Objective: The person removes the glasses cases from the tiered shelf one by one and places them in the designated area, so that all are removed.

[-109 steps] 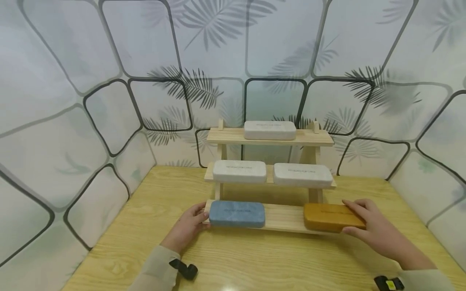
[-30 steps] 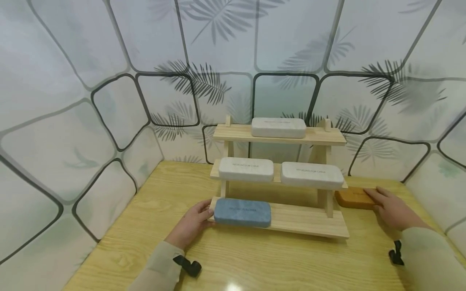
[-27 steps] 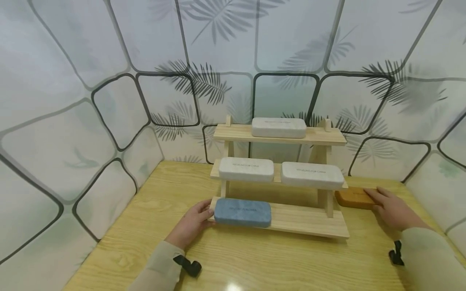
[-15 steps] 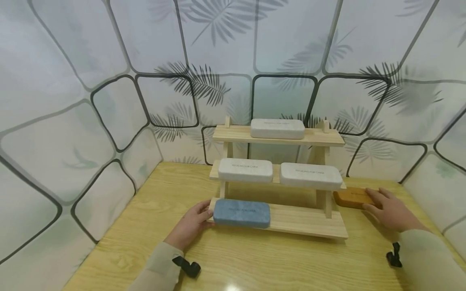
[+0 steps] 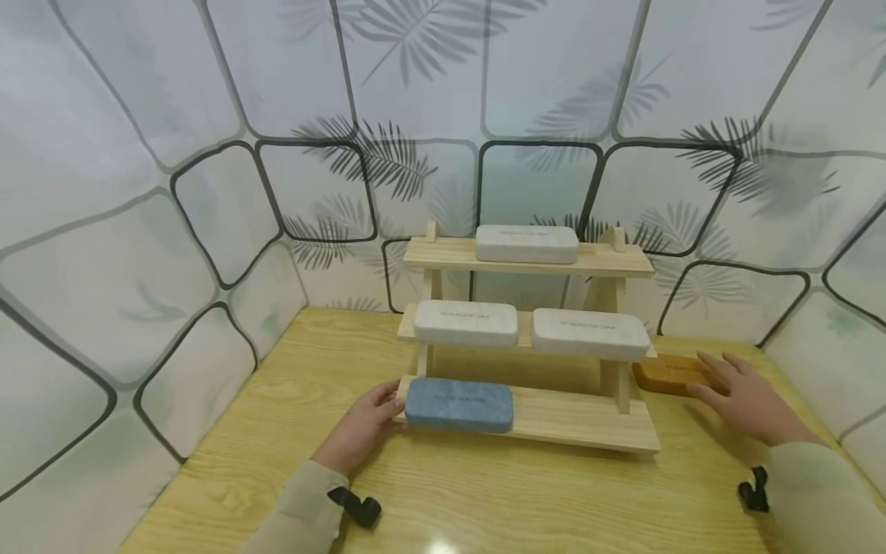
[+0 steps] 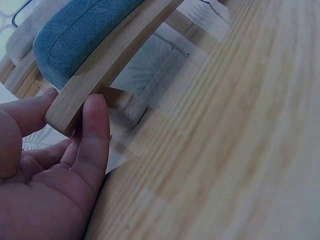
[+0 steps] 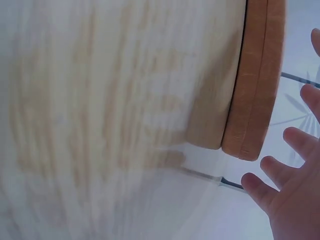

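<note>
My left hand (image 5: 377,415) grips the left end of the bottom shelf of a three-tier wooden rack (image 5: 574,419). In the left wrist view the thumb and fingers of that hand (image 6: 87,125) pinch the shelf's end, just beside the blue case (image 6: 75,35). The blue case (image 5: 458,404) lies on the left of the bottom shelf. An orange case (image 5: 667,373) lies on the table to the right of the rack. My right hand (image 5: 727,381) hovers at its right end with fingers spread. In the right wrist view the right hand (image 7: 285,175) is apart from the orange case (image 7: 255,75).
Two white cases (image 5: 466,322) (image 5: 591,334) lie on the middle shelf and one white case (image 5: 527,244) on the top shelf. The wooden table (image 5: 484,492) is boxed in by patterned walls at the left, back and right.
The orange case went from the bottom shelf's right end to the table right of the rack. In the last second my right hand let go of it and spread its fingers. The left hand stayed.
</note>
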The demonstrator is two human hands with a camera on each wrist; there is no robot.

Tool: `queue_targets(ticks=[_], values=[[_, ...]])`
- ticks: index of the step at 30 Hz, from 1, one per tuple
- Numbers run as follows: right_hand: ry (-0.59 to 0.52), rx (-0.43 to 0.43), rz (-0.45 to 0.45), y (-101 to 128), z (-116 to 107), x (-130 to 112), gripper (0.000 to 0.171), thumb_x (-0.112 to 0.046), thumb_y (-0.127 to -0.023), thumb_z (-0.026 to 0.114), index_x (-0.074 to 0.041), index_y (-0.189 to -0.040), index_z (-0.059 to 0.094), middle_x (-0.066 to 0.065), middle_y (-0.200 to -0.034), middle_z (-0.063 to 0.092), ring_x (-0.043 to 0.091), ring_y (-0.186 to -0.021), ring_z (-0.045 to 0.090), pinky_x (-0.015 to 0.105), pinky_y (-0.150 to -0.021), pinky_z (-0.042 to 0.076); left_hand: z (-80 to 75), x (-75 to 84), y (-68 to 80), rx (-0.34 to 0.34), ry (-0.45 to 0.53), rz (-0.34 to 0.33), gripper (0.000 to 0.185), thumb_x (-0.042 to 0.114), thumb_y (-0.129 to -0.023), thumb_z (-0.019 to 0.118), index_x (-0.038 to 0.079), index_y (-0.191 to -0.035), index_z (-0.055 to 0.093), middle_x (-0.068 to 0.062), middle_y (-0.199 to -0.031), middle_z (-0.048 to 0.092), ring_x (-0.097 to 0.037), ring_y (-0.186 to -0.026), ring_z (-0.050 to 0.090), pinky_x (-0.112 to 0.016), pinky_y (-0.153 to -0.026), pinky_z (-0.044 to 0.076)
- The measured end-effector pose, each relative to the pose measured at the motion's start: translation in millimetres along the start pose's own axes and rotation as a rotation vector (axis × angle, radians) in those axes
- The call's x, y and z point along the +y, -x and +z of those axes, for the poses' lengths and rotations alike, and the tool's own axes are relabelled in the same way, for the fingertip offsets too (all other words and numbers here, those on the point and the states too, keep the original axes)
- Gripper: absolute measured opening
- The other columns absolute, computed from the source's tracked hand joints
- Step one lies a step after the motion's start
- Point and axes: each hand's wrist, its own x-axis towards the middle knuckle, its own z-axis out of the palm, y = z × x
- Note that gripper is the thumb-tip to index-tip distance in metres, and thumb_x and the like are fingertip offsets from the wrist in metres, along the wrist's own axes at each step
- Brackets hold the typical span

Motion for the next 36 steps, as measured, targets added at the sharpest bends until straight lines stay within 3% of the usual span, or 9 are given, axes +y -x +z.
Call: queue_targets(ticks=[14,26,36], values=[[-0.042,0.047,0.016,5.4,-5.8,-16.2,0.081,-0.052,-0.104,0.05,-0.003,-0.161,0.021,0.047,-0.151,0.013,0.073,-0.127,0.02,0.085,-0.092,0.023,-1.1,-2.0,-0.6,0.007,0.003,0.014,0.058,0.021,-0.108,0.052,-0.001,-0.157,0.028,-0.022,-0.142,0.05,-0.025,-0.117,0.059,-0.039,-0.094,0.054],[-0.061,0.069,0.03,27.4,-8.0,-29.1,0.078,-0.048,-0.106,0.049,-0.006,-0.163,0.015,0.043,-0.156,0.007,0.072,-0.13,0.015,0.086,-0.088,0.022,0.0,-2.6,-0.2,0.007,0.011,0.007,0.06,0.022,-0.108,0.053,-0.001,-0.157,0.028,-0.022,-0.143,0.05,-0.025,-0.118,0.059,-0.038,-0.094,0.054],[-0.039,0.202,-0.054,43.6,-13.6,-58.4,0.077,-0.04,-0.103,0.058,-0.015,-0.164,0.019,0.035,-0.16,0.012,0.069,-0.132,0.019,0.085,-0.085,0.024,0.8,-0.6,0.5,0.004,0.011,0.008,0.058,0.02,-0.108,0.053,0.001,-0.157,0.028,-0.022,-0.143,0.049,-0.024,-0.117,0.059,-0.04,-0.096,0.053]])
